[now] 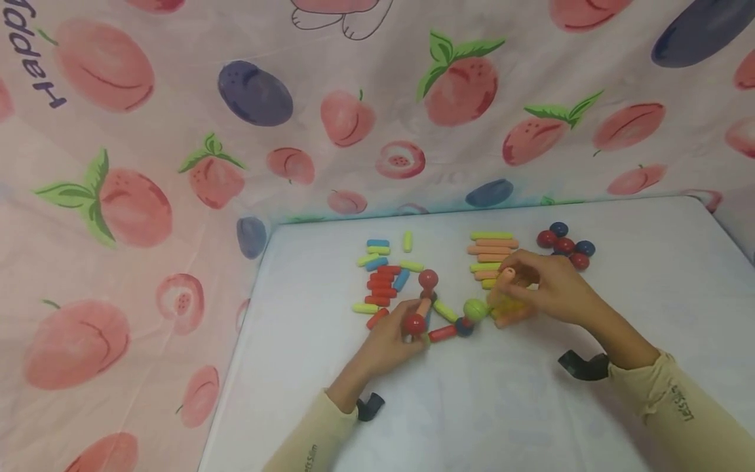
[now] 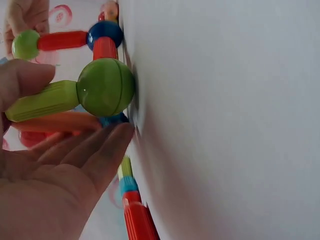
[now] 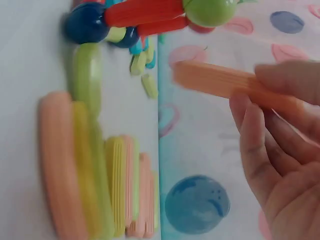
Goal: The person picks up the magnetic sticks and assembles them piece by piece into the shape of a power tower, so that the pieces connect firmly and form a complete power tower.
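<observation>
My left hand [image 1: 386, 341] holds a ball-and-stick structure at its left end, thumb over a yellow-green stick [image 2: 47, 100] that joins a green ball [image 2: 105, 87]. A red ball [image 1: 415, 324] tops the near left corner and another red ball [image 1: 428, 279] stands farther back. To the right, a red stick [image 1: 442, 334] leads to a dark blue ball [image 1: 464, 327], with a raised green ball [image 1: 474, 309] above it. My right hand [image 1: 551, 285] pinches an orange building stick [image 3: 215, 82] between thumb and fingers, raised over the long sticks.
Long orange and yellow sticks [image 1: 495, 250] lie in a column at the right. Short red, blue and yellow sticks [image 1: 382, 285] are grouped at the left. Loose red and dark blue balls [image 1: 564, 246] sit at the back right. A fruit-print cloth [image 1: 354, 65] rises behind the white table [image 1: 501, 406].
</observation>
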